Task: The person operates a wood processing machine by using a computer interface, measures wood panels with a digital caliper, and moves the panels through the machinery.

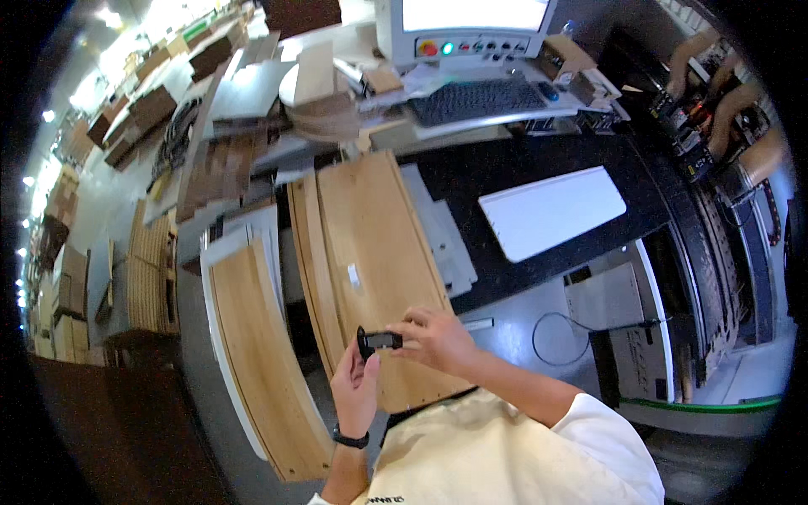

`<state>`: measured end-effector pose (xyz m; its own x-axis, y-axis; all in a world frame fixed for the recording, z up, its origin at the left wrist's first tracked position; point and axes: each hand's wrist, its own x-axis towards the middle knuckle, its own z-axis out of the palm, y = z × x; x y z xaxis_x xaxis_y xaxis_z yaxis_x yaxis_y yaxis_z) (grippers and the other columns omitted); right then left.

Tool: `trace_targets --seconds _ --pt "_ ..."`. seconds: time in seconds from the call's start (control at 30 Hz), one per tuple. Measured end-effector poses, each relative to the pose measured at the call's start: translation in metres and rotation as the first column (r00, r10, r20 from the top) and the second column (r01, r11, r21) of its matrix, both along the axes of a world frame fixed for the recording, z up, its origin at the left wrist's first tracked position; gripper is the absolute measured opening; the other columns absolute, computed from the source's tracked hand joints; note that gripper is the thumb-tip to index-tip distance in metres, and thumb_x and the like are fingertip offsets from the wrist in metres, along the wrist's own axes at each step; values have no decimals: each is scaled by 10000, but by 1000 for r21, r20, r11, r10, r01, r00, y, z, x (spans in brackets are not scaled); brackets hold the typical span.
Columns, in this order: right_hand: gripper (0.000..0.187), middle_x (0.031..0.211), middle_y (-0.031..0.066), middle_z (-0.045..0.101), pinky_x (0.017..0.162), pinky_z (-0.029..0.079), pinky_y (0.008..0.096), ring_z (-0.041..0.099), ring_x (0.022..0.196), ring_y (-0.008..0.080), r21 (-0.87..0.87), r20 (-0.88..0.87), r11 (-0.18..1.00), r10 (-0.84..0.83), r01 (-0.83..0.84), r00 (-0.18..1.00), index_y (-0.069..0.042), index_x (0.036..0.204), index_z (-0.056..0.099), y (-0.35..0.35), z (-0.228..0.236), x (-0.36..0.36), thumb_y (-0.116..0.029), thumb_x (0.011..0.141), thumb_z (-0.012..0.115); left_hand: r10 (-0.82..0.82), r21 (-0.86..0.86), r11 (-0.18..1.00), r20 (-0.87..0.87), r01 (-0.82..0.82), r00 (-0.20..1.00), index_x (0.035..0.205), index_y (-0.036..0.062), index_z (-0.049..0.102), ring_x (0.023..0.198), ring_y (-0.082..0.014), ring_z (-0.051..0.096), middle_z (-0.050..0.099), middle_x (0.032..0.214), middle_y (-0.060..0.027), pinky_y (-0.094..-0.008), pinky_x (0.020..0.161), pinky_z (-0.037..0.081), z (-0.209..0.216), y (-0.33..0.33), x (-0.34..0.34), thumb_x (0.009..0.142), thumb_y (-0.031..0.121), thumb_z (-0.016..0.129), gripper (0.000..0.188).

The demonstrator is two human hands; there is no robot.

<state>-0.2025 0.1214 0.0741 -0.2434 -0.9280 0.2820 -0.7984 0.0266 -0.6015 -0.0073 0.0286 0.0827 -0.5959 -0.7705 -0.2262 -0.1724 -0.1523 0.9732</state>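
Observation:
Close in front of my body, both hands hold a small black object (380, 340) with a round, disc-like end and a squarish body; its exact kind is not clear. My left hand (353, 389), with a black band on its wrist, pinches the round end between thumb and fingers. From the other side, my right hand (437, 341) grips the squarish part. Beneath them lies a wood-coloured panel (374, 227) bearing a small white label (353, 274). Both hands appear raised above this panel.
Another wood-coloured panel (265, 353) lies left. A white panel (554, 212) rests on the black surface right. Beyond stand a keyboard (478, 99) and a control console (467, 44) with a lit green button. Machinery with hoses (730, 118) is far right; a thin cable (560, 316) loops nearby.

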Motion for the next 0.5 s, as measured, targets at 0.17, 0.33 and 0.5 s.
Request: trace_targets --seconds 0.17,0.33,0.5 --pt "432 1082 90 689 816 570 420 698 967 314 47 -15 999 25 -24 1000 -104 1170 734 -6 5 -31 -340 828 853 204 258 952 -127 -166 971 1442 -7 486 973 -171 725 718 1146 -113 -297 764 608 -21 -2 -48 1046 117 671 454" --pt "595 1220 127 669 874 562 468 686 1051 372 188 127 967 149 -171 981 -127 1387 623 2 10 -99 -348 869 813 395 451 848 -185 -280 900 1355 39 541 1003 -211 723 691 1195 -127 -349 814 631 -38 12 -110 1053 150 656 342" --pt "653 1401 196 611 987 548 498 641 1192 428 35 263 941 315 -335 912 -92 1489 524 48 32 -239 -403 958 742 628 608 693 -245 -388 739 1180 89 642 895 -183 711 722 1054 -56 -340 781 629 -54 19 -181 1098 337 567 272"
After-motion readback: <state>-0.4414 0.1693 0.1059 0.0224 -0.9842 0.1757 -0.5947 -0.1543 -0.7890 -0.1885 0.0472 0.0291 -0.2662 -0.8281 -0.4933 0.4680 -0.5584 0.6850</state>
